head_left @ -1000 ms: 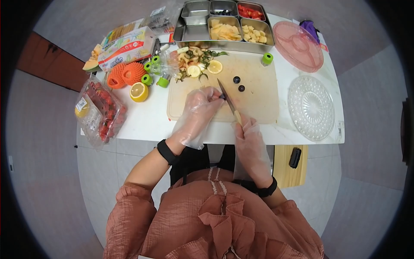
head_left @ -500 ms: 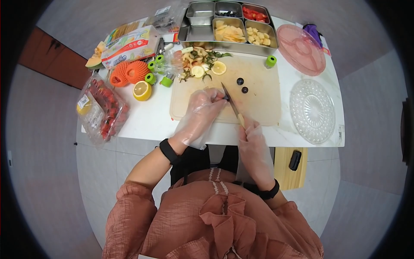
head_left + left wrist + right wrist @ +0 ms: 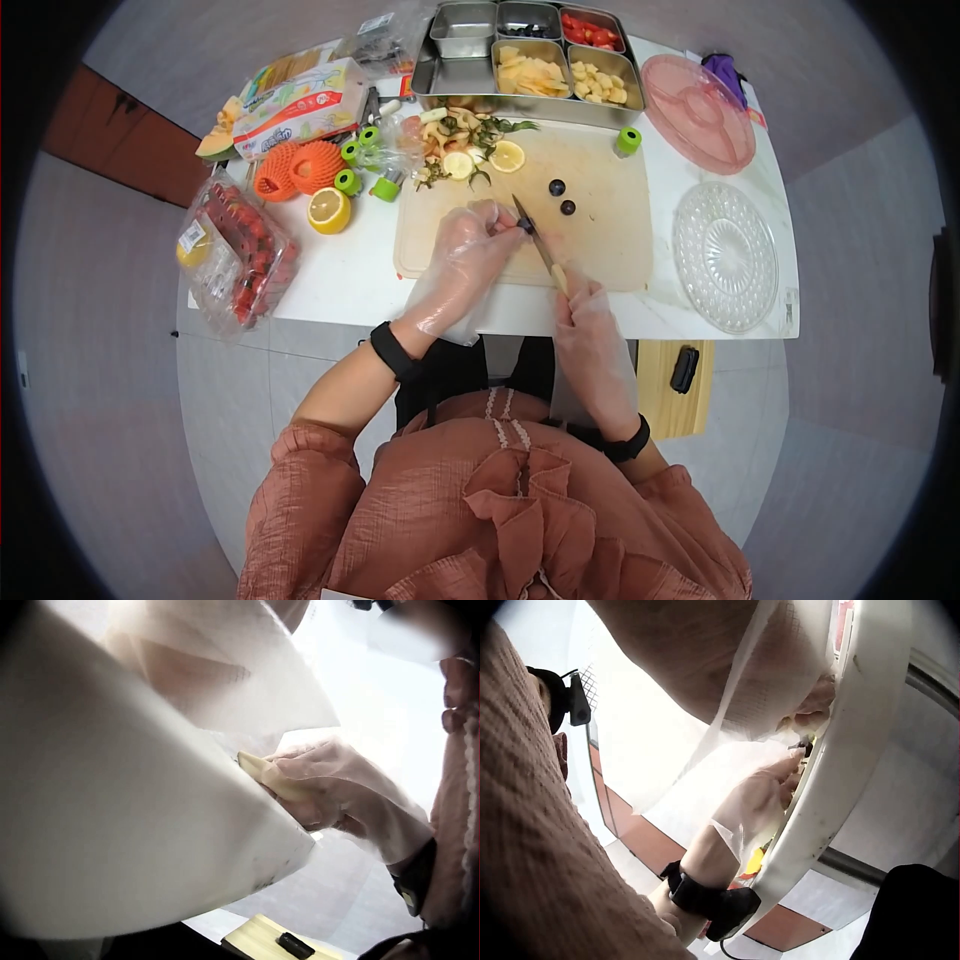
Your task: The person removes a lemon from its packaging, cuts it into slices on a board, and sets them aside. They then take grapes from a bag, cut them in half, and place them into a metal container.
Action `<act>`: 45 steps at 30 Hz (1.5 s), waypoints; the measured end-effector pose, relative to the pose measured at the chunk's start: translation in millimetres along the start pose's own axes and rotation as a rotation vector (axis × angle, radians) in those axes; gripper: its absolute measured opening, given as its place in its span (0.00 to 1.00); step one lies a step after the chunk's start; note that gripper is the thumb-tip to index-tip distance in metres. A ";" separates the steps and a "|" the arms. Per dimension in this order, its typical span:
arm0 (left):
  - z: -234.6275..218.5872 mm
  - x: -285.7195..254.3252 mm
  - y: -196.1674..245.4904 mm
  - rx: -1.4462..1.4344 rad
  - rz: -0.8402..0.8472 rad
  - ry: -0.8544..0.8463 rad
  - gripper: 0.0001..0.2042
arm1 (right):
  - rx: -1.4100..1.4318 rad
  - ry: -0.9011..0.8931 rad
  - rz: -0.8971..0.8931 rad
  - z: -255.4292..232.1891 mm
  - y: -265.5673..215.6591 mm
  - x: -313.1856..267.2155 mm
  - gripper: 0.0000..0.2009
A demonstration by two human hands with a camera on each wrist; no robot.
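My left hand point(image 3: 468, 250), in a clear plastic glove, pinches a blueberry point(image 3: 525, 226) over the cutting board point(image 3: 610, 255). The right hand point(image 3: 590, 340), gloved likewise, grips a small knife point(image 3: 540, 241) by its pale handle point(image 3: 281, 782). Its blade lies right at the held blueberry, tip pointing away from me. Two more dark blueberries point(image 3: 557, 187) sit on the board just beyond the blade. In the right wrist view, the left fingertips point(image 3: 799, 755) meet at a small dark piece; glove plastic hides much of the rest.
Lemon slices point(image 3: 507, 156) and fruit peelings point(image 3: 460, 135) lie at the board's back left. Behind stands a steel tray point(image 3: 450, 78) with fruit-filled compartments. A glass plate point(image 3: 725, 257) and a pink divided plate point(image 3: 697, 115) are at right; a strawberry pack point(image 3: 240, 255) and half lemon point(image 3: 329, 211) at left.
The head view has shifted slightly, moving the whole table a little in the frame. The knife blade has shifted slightly at the blueberry; both hands keep their holds.
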State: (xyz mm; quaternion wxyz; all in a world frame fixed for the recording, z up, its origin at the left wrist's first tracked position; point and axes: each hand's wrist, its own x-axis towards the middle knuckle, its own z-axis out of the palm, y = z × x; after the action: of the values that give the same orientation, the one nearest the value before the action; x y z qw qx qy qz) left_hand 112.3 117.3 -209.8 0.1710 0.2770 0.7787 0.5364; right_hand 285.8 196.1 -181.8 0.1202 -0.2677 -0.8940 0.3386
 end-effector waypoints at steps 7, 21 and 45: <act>-7.0 -0.8 8.3 -0.030 -0.115 -0.075 0.07 | -0.038 -0.024 -0.025 1.4 4.7 0.7 0.13; -10.8 3.0 6.4 -0.060 -0.112 -0.110 0.09 | -0.024 0.067 -0.071 -0.3 -0.1 -6.0 0.08; -12.9 -3.0 19.1 0.068 -0.110 -0.051 0.16 | -0.077 -0.035 -0.007 -9.5 3.9 -14.9 0.16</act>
State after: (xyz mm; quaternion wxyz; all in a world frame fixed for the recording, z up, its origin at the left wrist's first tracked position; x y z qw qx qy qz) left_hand 112.2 111.1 -187.4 0.2103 0.2531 0.8059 0.4922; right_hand 303.4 195.3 -177.8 0.0956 -0.2630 -0.9092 0.3082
